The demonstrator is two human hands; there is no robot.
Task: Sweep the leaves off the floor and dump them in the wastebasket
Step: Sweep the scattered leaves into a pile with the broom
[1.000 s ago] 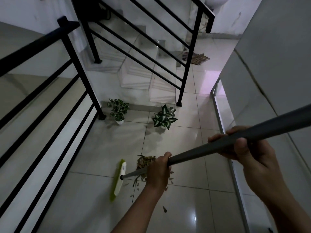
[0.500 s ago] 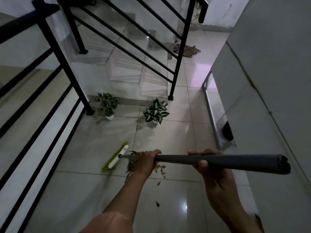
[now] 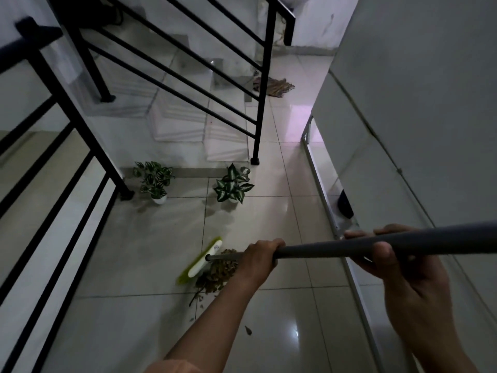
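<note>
A broom with a grey handle [image 3: 322, 250] and a green and white head [image 3: 200, 261] rests its head on the tiled floor. My left hand [image 3: 259, 261] grips the handle low down. Farther up the same handle, my right hand [image 3: 387, 254] grips it too. A pile of dry brown leaves [image 3: 217, 273] lies right beside the broom head, partly hidden by my left hand. A few stray bits [image 3: 247, 330] are scattered nearer to me. A dark object [image 3: 345, 204] stands under the shelf at the right; I cannot tell whether it is the wastebasket.
Two small potted plants [image 3: 154, 181] [image 3: 232, 185] stand on the floor below the stairs. Black railings [image 3: 258, 103] run at the left and ahead. A white wall and a metal rail [image 3: 322, 189] bound the right side. A mat [image 3: 274, 87] lies farther down the corridor.
The broom head has swung from lying along the floor line to a slant against the leaf pile. The handle has dropped to nearly level. The leaves are gathered tighter.
</note>
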